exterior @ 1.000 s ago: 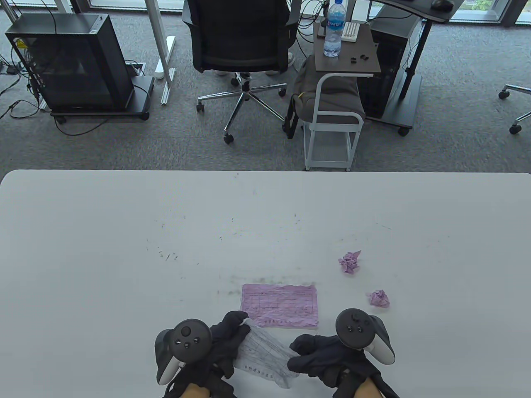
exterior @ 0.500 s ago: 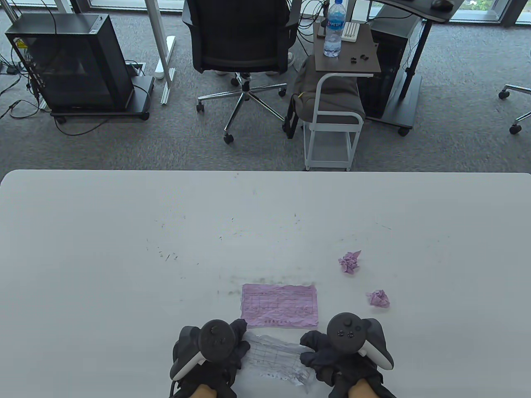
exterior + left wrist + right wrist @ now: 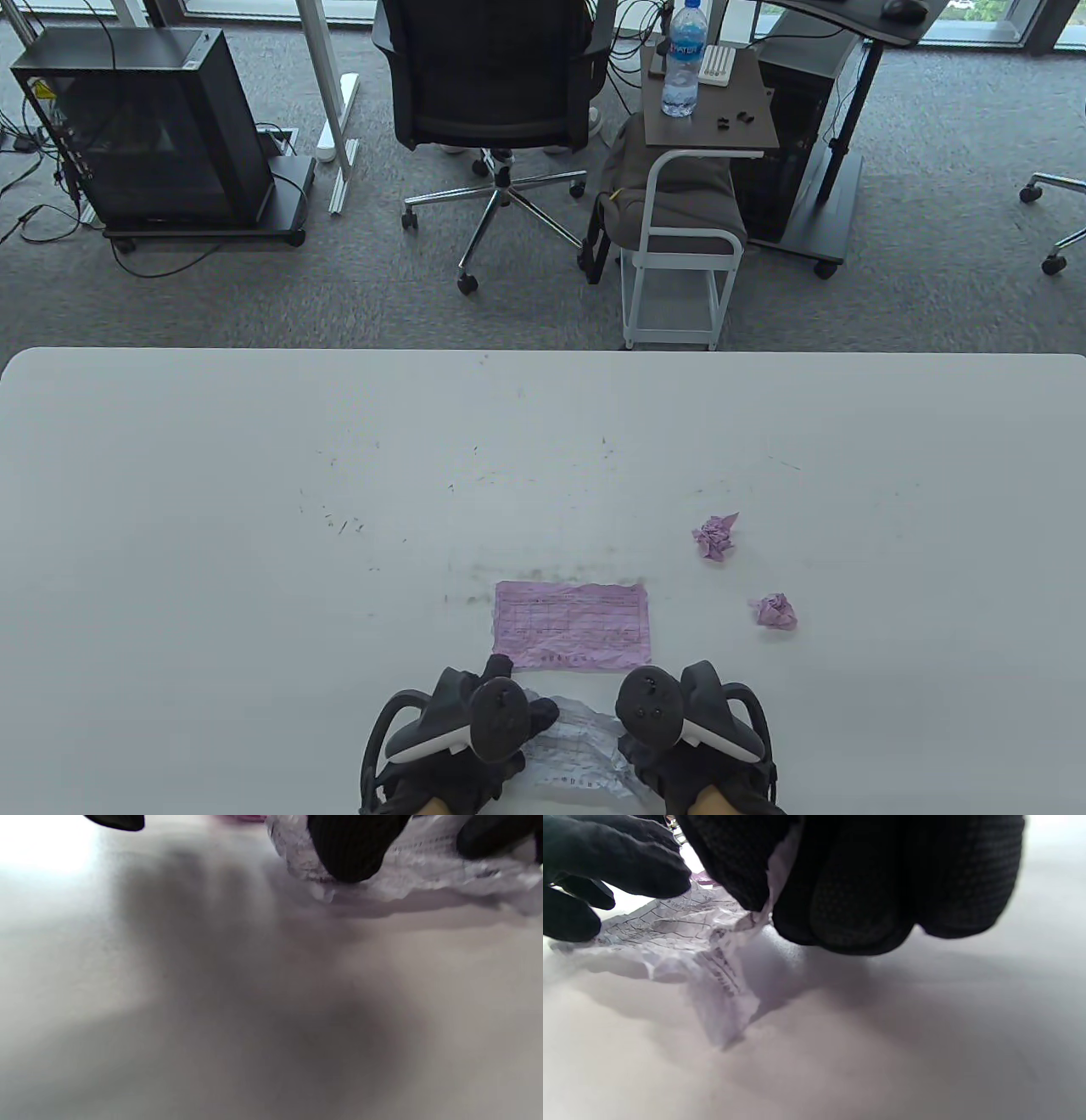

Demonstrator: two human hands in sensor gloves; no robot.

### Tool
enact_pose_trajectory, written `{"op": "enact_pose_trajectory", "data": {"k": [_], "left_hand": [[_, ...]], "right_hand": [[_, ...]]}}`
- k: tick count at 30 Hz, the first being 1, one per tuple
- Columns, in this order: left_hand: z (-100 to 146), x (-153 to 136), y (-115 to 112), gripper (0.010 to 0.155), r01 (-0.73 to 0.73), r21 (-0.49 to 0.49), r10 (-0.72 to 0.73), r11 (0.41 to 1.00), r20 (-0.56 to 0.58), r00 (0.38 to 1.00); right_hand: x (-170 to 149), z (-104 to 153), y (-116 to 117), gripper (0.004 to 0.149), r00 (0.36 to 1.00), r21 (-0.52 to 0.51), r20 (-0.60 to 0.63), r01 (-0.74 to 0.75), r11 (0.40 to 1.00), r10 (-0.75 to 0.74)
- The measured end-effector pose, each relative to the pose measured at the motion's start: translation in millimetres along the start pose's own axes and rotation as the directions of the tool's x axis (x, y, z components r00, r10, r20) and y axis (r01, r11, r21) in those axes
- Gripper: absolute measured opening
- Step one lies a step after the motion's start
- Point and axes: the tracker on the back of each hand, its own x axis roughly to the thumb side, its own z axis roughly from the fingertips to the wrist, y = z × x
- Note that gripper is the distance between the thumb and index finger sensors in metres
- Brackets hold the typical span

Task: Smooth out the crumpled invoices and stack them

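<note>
Paper (image 3: 577, 747) lies crosswise between my hands, left hand (image 3: 475, 730) pressing one end, right hand (image 3: 679, 739) pinching the other, pink sheet (image 3: 573, 624) just beyond.

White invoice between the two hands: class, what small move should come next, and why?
Probably press and smooth the white invoice flat against the table. It is still wrinkled, its corner drooping, with the left hand and right hand at its ends.
</note>
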Motion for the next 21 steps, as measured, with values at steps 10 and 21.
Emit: {"op": "enact_pose_trajectory", "data": {"k": [10, 21], "left_hand": [[-6, -13, -9, 0.080, -0.052, -0.221, 0.010, 0.974, -0.186, 0.982], [-6, -16, -10, 0.087, -0.107, -0.229, 0.060, 0.968, -0.202, 0.977]], "right_hand": [[4, -2, -1, 0.046, 0.997, -0.039, -0.032, -0.076, 0.996, 0.074], [-6, 0, -2, 0.049, 0.983, -0.044, -0.141, -0.121, 0.992, 0.114]]}}
